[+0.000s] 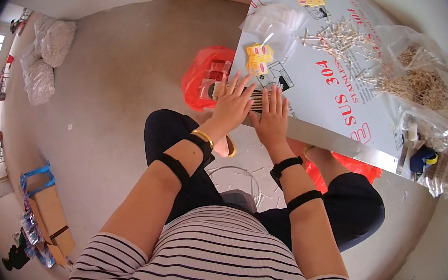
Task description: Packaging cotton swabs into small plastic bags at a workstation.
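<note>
My left hand (232,106) lies flat with fingers stretched out over a packed row of thin brown sticks (257,100) at the table's near left corner. Beside it my right hand (272,116) presses down the same way, its fingers straight and its thumb close to the left one. The sticks look like cotton swabs, partly in clear plastic; my fingers hide most of them. Just beyond lie yellow printed cards (258,59) and a stack of clear plastic bags (279,21). Loose cotton swabs (344,39) are scattered farther right.
A large clear bag of wooden-stick swabs (424,83) lies open on the right. Another yellow card stack (310,0) sits at the far edge. A red plastic bag (195,80) with packs hangs left of the table (308,89). Filled sacks (41,75) and a cardboard box (52,217) stand leftward.
</note>
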Available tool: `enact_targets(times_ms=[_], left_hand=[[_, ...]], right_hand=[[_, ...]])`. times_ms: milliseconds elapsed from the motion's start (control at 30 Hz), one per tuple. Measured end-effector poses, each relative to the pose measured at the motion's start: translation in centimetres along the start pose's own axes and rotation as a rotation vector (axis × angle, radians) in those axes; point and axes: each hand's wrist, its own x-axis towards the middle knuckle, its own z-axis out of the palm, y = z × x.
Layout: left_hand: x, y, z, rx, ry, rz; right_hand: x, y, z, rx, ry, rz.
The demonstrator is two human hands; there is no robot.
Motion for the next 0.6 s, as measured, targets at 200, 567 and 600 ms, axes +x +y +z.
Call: enact_targets(times_ms=[200,567,600], left_hand=[[0.4,-0.7,1.6,-0.040,-0.059,-0.022],[0.6,-1.5,1.1,-0.084,0.004,-0.035],[0.8,-1.6,0.8,-0.065,0.019,-0.046]], right_hand=[[-0.2,0.0,0.2,0.017,-0.023,0.044],[0.1,-0.6,0.4,0.022,0.000,0.055],[0.1,-0.5,0.5,0.022,0.016,0.050]])
